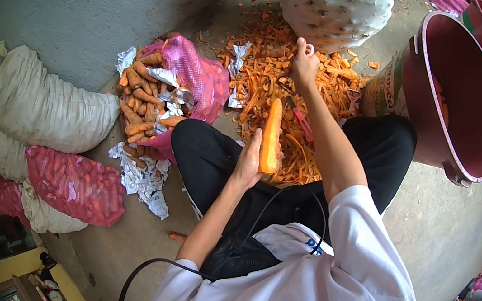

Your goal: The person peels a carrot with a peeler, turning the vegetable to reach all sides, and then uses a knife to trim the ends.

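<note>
My left hand grips the lower end of a long peeled carrot, held upright over my lap. My right hand is stretched forward over a heap of orange carrot peelings on the floor, closed on a small peeler with a pinkish-white handle. To my left an open pink mesh sack spills several unpeeled carrots among scraps of paper.
A big maroon pot stands at the right, close to my knee. A white sack lies beyond the peelings. White sacks and pink mesh sacks of carrots are stacked at the left against a grey wall.
</note>
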Motion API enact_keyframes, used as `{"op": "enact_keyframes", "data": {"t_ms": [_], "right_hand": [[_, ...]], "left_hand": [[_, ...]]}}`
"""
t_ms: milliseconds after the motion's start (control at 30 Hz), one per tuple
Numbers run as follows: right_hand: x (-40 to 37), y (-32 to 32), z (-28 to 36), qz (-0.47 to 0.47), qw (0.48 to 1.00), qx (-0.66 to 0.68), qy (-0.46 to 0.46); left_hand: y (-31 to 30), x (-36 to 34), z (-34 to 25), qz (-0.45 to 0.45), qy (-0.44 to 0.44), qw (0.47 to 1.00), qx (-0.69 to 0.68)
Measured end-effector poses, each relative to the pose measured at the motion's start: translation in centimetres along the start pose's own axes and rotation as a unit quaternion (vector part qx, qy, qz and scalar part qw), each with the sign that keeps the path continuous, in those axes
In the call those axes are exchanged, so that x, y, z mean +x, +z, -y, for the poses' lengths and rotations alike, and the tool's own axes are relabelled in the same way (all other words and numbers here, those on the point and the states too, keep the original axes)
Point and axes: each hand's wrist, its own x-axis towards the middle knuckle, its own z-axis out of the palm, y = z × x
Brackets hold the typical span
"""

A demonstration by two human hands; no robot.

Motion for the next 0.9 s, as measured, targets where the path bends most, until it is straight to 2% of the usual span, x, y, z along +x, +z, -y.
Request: {"op": "enact_keyframes", "data": {"t_ms": [133, 167, 267, 300, 433, 633, 900], "right_hand": [[-2.2, 0.0, 2.6, 0.118, 0.993, 0.024, -0.007], [-4.0, -0.2, 3.6, 0.131, 0.99, 0.051, 0.012], [-9.0, -1.0, 4.5, 0.091, 0.988, 0.106, 0.064], [-10.9, -1.3, 4.4, 0.09, 0.986, 0.113, 0.08], [-15.6, -2.7, 2.8, 0.106, 0.979, 0.129, 0.113], [-16.4, -2.9, 2.4, 0.094, 0.974, 0.152, 0.137], [-16.5, -3.1, 1.9, 0.122, 0.978, 0.121, 0.116]], "left_hand": [[-1.7, 0.9, 0.4, 0.003, 0.04, 0.999, 0.001], [-2.3, 1.1, 0.5, -0.003, 0.017, 1.0, -0.011], [-2.0, 1.5, 0.8, -0.037, -0.008, 0.994, -0.104], [-3.0, 2.0, 1.5, 0.007, 0.003, 0.994, -0.113], [-1.6, 2.2, 1.3, -0.053, 0.005, 0.991, -0.126], [-1.1, 1.7, 1.0, -0.024, -0.008, 0.995, -0.101], [-1.6, 1.7, 1.8, -0.072, 0.002, 0.992, -0.104]]}}
